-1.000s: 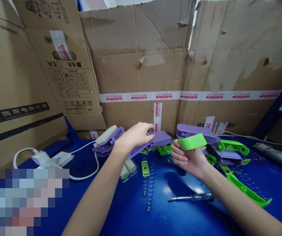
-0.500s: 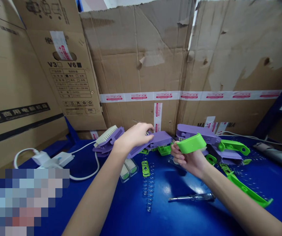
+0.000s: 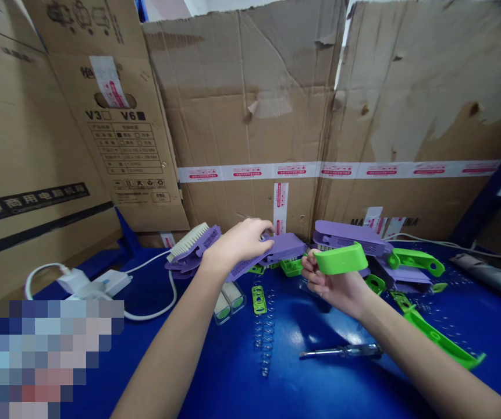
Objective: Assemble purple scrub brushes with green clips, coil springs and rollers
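Note:
My right hand (image 3: 335, 286) grips a curved green plastic piece (image 3: 341, 259) above the blue table. My left hand (image 3: 247, 237) rests over purple slotted parts (image 3: 287, 245) by the cardboard wall, its fingers curled; whether it grips one of them is hidden. Below it lie a small green plate (image 3: 259, 299), two coil springs (image 3: 267, 337) and a clear case with white blocks (image 3: 229, 301). A screwdriver (image 3: 341, 351) lies on the table below my right hand.
White adapters (image 3: 113, 282) with cables lie at the left, near a purple brush (image 3: 191, 241). More purple parts (image 3: 350, 233) and green pieces (image 3: 442, 337) are at the right. Cardboard (image 3: 241, 128) stands along the back of the blue table (image 3: 215, 372).
My right hand has tilted the green piece slightly, and its far end has dropped a little. My left hand has stayed in place.

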`<state>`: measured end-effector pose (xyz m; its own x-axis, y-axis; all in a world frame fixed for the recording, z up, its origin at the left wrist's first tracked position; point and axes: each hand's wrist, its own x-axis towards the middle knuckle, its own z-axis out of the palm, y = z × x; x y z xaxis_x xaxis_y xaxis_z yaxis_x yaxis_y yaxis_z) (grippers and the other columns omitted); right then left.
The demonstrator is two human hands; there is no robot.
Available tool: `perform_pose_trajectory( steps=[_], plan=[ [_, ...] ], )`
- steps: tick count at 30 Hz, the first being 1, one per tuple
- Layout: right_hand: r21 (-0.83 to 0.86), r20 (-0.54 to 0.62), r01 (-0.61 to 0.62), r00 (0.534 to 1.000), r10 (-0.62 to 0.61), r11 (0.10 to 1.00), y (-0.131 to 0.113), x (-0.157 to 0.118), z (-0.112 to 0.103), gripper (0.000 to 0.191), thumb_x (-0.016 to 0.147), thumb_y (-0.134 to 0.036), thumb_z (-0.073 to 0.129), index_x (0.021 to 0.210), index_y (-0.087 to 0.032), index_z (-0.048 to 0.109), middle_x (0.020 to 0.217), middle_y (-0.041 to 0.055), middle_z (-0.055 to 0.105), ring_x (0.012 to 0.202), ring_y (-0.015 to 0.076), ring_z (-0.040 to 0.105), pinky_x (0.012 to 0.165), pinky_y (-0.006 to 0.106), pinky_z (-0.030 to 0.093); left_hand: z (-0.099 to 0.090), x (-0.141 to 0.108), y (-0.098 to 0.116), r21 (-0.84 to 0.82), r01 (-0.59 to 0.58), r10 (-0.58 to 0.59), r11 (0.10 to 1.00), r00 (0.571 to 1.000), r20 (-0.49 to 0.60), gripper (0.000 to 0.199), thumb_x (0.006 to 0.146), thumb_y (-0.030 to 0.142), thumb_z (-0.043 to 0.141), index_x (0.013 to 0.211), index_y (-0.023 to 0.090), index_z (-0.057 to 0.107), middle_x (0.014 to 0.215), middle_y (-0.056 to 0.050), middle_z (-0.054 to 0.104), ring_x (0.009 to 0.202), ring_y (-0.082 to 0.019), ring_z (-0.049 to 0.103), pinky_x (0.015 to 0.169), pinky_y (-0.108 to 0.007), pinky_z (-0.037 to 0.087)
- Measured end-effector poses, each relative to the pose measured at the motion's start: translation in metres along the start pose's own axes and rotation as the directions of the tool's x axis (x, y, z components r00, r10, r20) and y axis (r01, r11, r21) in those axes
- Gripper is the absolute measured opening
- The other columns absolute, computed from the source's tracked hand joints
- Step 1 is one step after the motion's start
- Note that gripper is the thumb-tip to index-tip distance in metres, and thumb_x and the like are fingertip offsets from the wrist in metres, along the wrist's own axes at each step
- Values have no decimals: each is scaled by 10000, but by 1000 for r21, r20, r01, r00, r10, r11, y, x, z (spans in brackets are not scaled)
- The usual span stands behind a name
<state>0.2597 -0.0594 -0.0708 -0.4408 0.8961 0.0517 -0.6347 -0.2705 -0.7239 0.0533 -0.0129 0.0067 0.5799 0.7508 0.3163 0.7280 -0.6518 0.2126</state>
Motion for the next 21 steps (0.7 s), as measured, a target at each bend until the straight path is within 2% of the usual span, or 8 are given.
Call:
perform_pose_trajectory(
  steps=[7,13,18,21],
  plan=[
    [49,88,-3,996,-1,999,2,-1,2,65,797,-194,591,765,-167,541,638,-37,450,453,36,329,380,138,246,-3,-1,7,-75,-55,55,996,998,-1,248,766,283,524,961,207,657,937,-38,670,813,-176,596,687,-279,440],
    [59,113,1,994,-8,998,2,-2,4,62,818,-218,575,782,-179,542,631,-37,449,448,35,321,380,140,234,-4,-1,10,-103,-91,88,991,996,-35,185,751,243,548,865,193,685,853,-37,678,756,-165,595,662,-276,433],
    [46,134,-18,991,12,999,5,-3,6,37,820,-224,567,820,-196,543,657,-31,491,448,38,343,392,146,262,-6,-3,25,-199,-181,187,963,982,10,163,732,210,570,825,181,700,801,-32,687,713,-151,605,656,-261,438],
    [44,143,-19,990,13,999,8,-4,7,44,809,-206,578,830,-198,540,673,-28,515,453,37,365,396,142,271,-7,-4,37,-199,-210,221,957,975,32,166,728,201,575,824,189,709,783,-30,692,688,-151,606,642,-259,434]
  ],
)
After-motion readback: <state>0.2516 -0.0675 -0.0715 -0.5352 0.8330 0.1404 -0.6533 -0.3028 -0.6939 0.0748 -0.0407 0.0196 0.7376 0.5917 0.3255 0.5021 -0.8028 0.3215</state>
